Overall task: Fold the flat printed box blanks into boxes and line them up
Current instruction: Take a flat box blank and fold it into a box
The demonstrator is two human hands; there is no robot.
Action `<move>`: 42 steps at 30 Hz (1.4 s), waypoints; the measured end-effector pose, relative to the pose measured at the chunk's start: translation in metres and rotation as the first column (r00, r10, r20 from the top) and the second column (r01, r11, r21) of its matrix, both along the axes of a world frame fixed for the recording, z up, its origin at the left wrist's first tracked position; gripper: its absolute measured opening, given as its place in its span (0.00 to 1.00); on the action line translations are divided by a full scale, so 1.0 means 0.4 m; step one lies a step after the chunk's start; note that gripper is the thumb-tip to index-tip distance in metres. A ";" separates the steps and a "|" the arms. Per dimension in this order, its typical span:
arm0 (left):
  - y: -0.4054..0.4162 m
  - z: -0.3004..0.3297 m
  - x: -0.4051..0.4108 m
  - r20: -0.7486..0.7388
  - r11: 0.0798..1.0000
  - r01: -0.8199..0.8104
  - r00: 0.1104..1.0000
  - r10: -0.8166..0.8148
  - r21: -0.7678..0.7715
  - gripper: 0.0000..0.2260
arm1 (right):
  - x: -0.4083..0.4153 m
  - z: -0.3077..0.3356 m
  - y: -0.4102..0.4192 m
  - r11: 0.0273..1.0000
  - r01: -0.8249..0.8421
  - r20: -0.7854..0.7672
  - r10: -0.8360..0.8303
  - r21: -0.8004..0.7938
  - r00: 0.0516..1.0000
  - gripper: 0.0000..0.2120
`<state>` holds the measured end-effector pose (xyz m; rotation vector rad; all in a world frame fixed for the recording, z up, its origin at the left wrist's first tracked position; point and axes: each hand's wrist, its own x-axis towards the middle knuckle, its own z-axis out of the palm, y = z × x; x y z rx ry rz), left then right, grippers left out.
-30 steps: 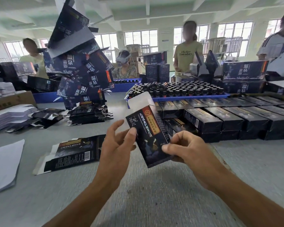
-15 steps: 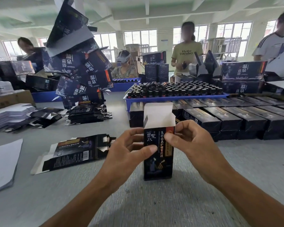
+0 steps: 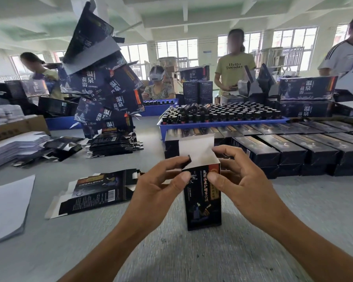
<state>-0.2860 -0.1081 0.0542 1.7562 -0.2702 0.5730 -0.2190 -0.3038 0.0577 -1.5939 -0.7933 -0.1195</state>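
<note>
1. Box (image 3: 203, 198) now upright on the grey tabletop (image 3: 192, 251), squared into a tube; a second ago just a flat blank held tilted between both hands.
2. Left hand (image 3: 161, 186) curled at the box's upper left corner, thumb pressed on the printed front, fingertips pinching a small dark side flap (image 3: 186, 159) inward.
3. Right hand (image 3: 240, 178) gripping the upper right corner, thumb on the front panel, fingers wrapped round the side and over the rim.
4. White top flap (image 3: 196, 147) standing open above the mouth, as half a second ago; side flap since bent further in.
5. Meaning for the task: opening done, closing of the top apparently under way; tuck of the white flap likely next, with care not to crush the thin card.
6. Rows of finished boxes (image 3: 283, 153) lying just behind, next to a blue tray of bottles (image 3: 222, 117); probable place for this box once closed.
7. Further flat blanks (image 3: 94, 192) waiting to the left on the tabletop, a taller stack (image 3: 112, 143) beyond them.
8. Bottom end of the box hidden against the tabletop; closed or not, cannot tell.
</note>
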 end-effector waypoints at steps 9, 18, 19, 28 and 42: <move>-0.006 0.001 -0.007 0.008 1.000 -0.019 1.000 0.019 0.012 0.10 | -0.004 0.019 -0.005 0.998 -0.055 -0.011 0.056 0.008 0.998 0.13; -0.004 0.003 -0.004 0.045 0.999 0.009 0.999 -0.007 -0.034 0.08 | -0.015 0.016 -0.004 0.992 -0.020 -0.001 0.020 0.124 1.000 0.12; -0.005 0.003 -0.004 0.050 1.000 0.007 0.999 -0.005 -0.030 0.08 | -0.015 0.018 -0.005 0.992 -0.017 -0.004 0.018 0.126 1.000 0.13; -0.010 0.001 -0.007 0.066 1.000 0.011 0.998 -0.013 0.027 0.10 | -0.031 0.039 -0.006 0.989 0.011 0.046 -0.018 0.147 0.999 0.12; -0.015 -0.004 -0.005 0.098 0.997 -0.071 0.993 0.070 0.005 0.07 | -0.022 0.026 -0.006 0.987 0.055 0.024 -0.060 0.148 0.998 0.09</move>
